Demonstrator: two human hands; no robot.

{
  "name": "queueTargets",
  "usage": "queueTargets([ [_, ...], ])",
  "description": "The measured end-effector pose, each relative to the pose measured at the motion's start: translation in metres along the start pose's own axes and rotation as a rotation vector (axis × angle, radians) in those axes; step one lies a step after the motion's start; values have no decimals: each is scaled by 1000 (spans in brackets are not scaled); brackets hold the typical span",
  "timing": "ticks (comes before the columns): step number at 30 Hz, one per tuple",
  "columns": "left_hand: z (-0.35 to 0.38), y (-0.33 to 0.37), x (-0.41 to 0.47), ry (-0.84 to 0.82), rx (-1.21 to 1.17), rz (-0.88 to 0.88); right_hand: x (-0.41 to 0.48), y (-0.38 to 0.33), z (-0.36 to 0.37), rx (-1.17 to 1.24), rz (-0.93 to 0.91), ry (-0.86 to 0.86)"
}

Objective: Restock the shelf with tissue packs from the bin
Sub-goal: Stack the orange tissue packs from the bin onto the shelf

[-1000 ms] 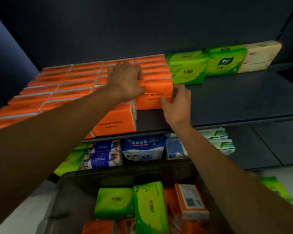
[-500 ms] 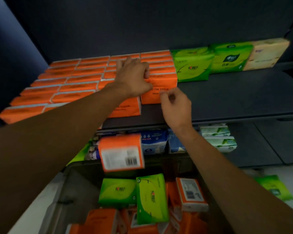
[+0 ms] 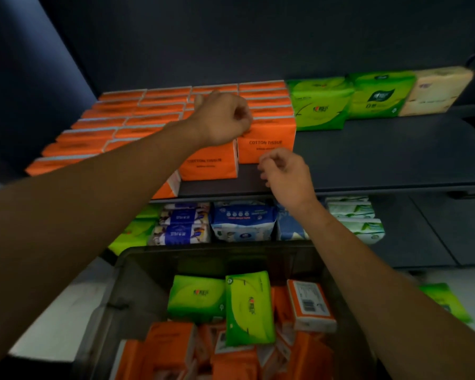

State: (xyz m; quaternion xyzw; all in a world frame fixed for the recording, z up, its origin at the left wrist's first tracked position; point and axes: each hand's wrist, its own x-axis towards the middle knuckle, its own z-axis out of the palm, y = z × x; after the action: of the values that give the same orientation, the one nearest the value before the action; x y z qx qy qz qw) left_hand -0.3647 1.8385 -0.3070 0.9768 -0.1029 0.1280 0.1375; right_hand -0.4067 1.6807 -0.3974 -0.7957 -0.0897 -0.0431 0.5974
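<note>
Head view: the left hand [image 3: 222, 119] is up on the shelf [image 3: 381, 160], fingers curled into a fist with nothing seen in it, knuckles against the top of the front orange tissue pack [image 3: 266, 144], which stands upright at the right end of the orange rows [image 3: 137, 116], beside the green packs [image 3: 320, 105]. The right hand [image 3: 285, 174] hovers just in front of that pack, fingers loosely bent and empty. Down below, the bin [image 3: 137, 270] holds more orange and green packs.
</note>
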Motion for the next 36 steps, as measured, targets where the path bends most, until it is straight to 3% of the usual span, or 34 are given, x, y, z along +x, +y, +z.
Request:
queueTargets([
  [6, -14, 10, -61, 121, -161, 123, -30, -18, 0, 27, 58, -206],
  [20, 28, 6, -215, -176, -422, -108, -129, -23, 19, -147, 154, -493],
  [29, 80, -5, -290, -429, -436, -291, -184, 35, 39, -258, 294, -607],
  [32, 108, -5, -324, -587, -427, -294, -201, 63, 47, -360, 309, -645],
  [36, 137, -1, -356, -820, -357, -253, -233, 107, 49, -508, 411, -823],
])
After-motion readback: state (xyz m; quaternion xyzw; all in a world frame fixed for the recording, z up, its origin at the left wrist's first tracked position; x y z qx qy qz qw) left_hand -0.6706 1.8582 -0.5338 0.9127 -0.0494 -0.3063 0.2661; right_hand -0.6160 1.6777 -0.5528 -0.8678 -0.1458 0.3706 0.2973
